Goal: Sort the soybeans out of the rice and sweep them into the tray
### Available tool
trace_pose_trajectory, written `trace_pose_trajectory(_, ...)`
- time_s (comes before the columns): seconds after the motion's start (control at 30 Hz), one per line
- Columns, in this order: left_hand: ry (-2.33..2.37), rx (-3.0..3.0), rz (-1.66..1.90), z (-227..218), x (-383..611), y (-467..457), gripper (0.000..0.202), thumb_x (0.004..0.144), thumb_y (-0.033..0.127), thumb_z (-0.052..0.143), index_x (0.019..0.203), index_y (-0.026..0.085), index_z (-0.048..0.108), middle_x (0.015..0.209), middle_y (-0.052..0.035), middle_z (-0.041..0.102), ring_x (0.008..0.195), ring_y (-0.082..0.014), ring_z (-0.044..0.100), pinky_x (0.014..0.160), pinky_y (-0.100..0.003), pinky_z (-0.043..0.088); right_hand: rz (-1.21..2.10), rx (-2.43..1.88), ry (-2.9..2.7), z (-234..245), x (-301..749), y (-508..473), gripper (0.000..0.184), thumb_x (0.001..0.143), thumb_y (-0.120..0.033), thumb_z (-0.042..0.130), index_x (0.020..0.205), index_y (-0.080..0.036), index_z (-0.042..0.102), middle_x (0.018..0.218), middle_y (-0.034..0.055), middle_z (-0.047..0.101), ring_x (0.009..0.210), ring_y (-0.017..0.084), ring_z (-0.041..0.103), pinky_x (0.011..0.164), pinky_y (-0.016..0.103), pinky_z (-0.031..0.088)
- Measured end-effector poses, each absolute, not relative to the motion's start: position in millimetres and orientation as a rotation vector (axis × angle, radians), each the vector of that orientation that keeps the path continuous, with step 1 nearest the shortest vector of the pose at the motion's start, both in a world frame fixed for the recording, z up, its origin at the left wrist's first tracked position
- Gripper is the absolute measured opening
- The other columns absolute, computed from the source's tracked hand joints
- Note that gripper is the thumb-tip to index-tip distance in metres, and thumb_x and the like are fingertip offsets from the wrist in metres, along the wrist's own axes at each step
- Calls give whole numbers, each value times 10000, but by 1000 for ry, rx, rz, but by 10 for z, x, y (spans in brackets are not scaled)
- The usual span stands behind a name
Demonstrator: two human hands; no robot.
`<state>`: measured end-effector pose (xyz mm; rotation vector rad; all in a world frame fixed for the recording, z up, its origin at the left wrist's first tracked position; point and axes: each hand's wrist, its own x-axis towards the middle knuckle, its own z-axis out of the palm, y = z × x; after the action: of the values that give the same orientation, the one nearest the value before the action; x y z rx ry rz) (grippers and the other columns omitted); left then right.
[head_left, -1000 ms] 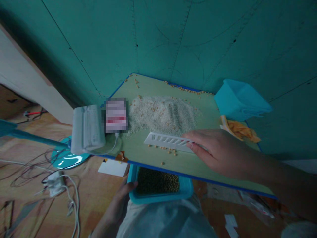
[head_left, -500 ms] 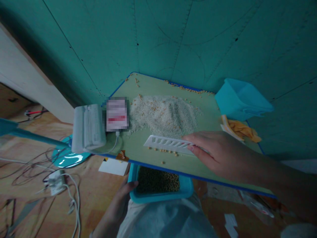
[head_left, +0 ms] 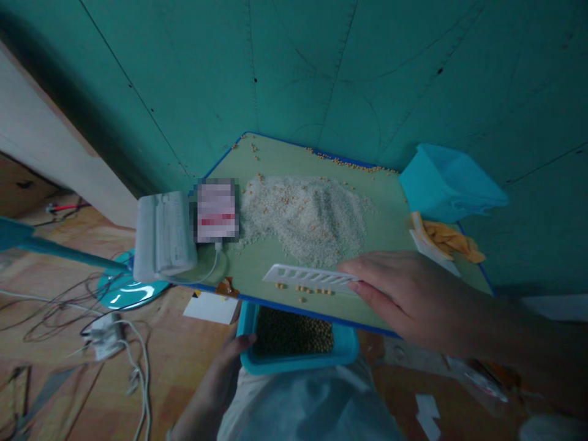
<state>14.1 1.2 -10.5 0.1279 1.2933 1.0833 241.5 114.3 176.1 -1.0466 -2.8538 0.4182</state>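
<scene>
My right hand (head_left: 390,291) grips one end of a white slotted plastic strip (head_left: 307,278), which stands on its long edge on the table (head_left: 248,269). Several yellow beans (head_left: 316,290) lie along the strip's near side, close to the table's front edge. Behind it spreads a heap of white rice-like grains (head_left: 303,214) with a few beans scattered over it. Below the table edge, my left hand (head_left: 234,355) is closed on the left rim of a blue basin (head_left: 298,369). Dark green small beans and yellow beans (head_left: 326,337) fill the basin's bottom.
A blue bin (head_left: 450,184) stands at the table's right, beside an orange cloth (head_left: 452,240). On the left are a grey-white case (head_left: 165,236) and a blurred-out device (head_left: 215,211) with a cable. More beans line the back edge by the green wall (head_left: 298,73).
My right hand has drawn the slotted strip nearer to the table's front edge, and the beans before it have shifted forward. My left hand and the basin stay in place.
</scene>
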Motion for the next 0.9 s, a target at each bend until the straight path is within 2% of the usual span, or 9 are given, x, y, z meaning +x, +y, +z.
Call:
trace_pose_trajectory(0.13, 1282, 122, 1086, -104, 137, 19, 293, 627, 291, 635, 850, 125, 728, 680, -62, 772, 926, -391, 644, 818, -484, 489, 404, -1009, -2854, 1743, 2441, 1094, 244, 832, -80, 421, 1016, -183, 544, 837, 7, 630, 725, 143, 579, 630, 273, 401)
trace_pose_trajectory(0.37, 1239, 139, 1063, -64, 120, 31, 307, 643, 272, 623, 886, 114, 724, 748, -78, 780, 959, -384, 633, 847, -471, 476, 525, -1018, -2867, 1718, 2451, 960, 211, 780, -32, 438, 860, -200, 538, 765, -6, 591, 699, 138, 549, 614, 266, 383)
trace_pose_trajectory(0.5, 1221, 142, 1039, -20, 139, 41, 353, 634, 275, 621, 937, 123, 718, 792, -88, 783, 971, -395, 627, 849, -475, 475, 578, -981, -2876, 1751, 2444, 860, 265, 755, -18, 418, 889, -205, 550, 778, 0, 607, 684, 145, 547, 599, 267, 387)
trace_pose_trajectory(0.67, 1185, 225, 1076, 119, 225, 98, 502, 604, 276, 620, 1099, 200, 647, 991, -49, 758, 1063, -377, 583, 853, -436, 481, 567, -941, -2884, 1818, 2448, 765, 299, 702, -10, 406, 860, -200, 575, 729, 9, 617, 631, 148, 551, 543, 260, 397)
trace_pose_trajectory(0.8, 1174, 249, 1065, 178, 240, 114, 479, 620, 269, 608, 1091, 190, 651, 1044, -48, 741, 1092, -367, 564, 854, -418, 479, 416, -996, -2857, 1839, 2548, 861, 279, 789, -46, 363, 851, -206, 584, 738, 23, 637, 651, 162, 582, 573, 281, 426)
trace_pose_trajectory(0.9, 1123, 264, 1067, 173, 226, 111, 429, 635, 262, 596, 1048, 181, 677, 1006, -47, 754, 1104, -365, 555, 884, -411, 461, 190, -1089, -2807, 1796, 2709, 1038, 233, 859, -137, 370, 921, -195, 586, 866, 55, 665, 785, 195, 614, 656, 307, 454)
